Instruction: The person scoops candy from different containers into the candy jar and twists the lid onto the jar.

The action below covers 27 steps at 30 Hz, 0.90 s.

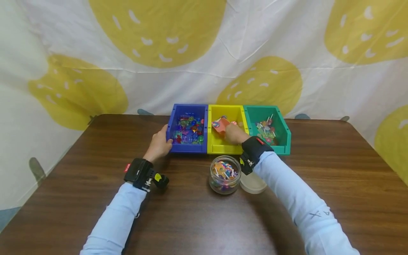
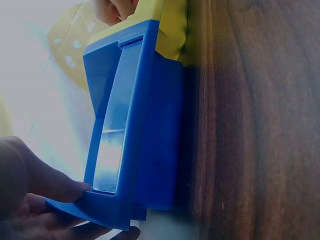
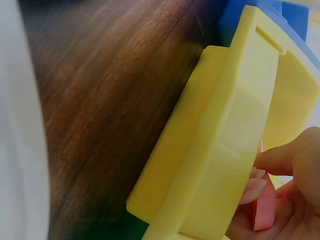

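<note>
My left hand [image 1: 158, 143] grips the left side wall of the blue bin [image 1: 188, 148]; in the left wrist view the thumb lies on the rim and the fingers are outside and under it. Colourful translucent beads or gems [image 1: 188, 129] fill the blue bin's floor. Inside the yellow bin [image 1: 224, 149], my right hand [image 1: 235, 134] holds a pink scoop [image 1: 220, 126] by its handle [image 3: 265, 209]. Swirled lollipop-like pieces [image 1: 215, 124] show at the scoop. The hand hides part of the yellow bin's contents.
A green bin [image 1: 284, 143] with small lollipop-like pieces adjoins the yellow one. In front stands an open glass jar [image 1: 224, 187] partly filled with colourful pieces. A whitish round lid [image 1: 253, 185] lies beside it on the wooden table [image 1: 191, 223]. Behind hangs a patterned cloth [image 1: 197, 81].
</note>
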Motion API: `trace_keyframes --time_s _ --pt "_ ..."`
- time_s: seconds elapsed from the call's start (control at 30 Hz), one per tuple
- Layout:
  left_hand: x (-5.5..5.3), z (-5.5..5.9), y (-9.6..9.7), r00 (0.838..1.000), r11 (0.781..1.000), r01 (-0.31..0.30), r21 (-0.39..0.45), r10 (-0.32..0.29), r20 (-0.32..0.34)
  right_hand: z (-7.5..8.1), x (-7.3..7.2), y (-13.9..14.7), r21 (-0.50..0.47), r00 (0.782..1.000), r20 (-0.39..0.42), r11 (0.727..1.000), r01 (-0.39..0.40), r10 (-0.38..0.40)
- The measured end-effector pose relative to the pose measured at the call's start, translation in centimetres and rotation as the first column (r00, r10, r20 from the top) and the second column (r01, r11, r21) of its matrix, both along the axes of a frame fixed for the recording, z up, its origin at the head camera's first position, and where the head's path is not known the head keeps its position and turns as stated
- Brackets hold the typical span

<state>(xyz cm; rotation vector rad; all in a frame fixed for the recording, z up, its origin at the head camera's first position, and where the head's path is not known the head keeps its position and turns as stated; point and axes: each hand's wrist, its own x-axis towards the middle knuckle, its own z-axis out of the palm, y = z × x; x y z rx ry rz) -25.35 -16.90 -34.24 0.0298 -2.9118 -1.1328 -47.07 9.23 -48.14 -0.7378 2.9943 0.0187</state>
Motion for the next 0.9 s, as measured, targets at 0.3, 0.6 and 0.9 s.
trace_keyframes --time_s 0.3,0.6,0.9 --pt "-0.1 0.1 0.1 1.0 1.0 0.004 0.007 -0.004 0.003 4.4 4.2 -0.6 -0.042 0.998 0.008 0.997 0.07 -0.07" --pt "0.2 -0.1 -0.4 1.0 1.0 0.009 0.017 -0.008 -0.015 1.5 1.5 0.6 -0.121 0.998 -0.063 0.993 -0.007 -0.001" --pt "0.8 0.4 -0.2 0.971 0.999 -0.022 0.032 0.029 -0.239 18.0 17.4 -1.0 -0.434 0.958 0.285 0.885 0.17 -0.045"
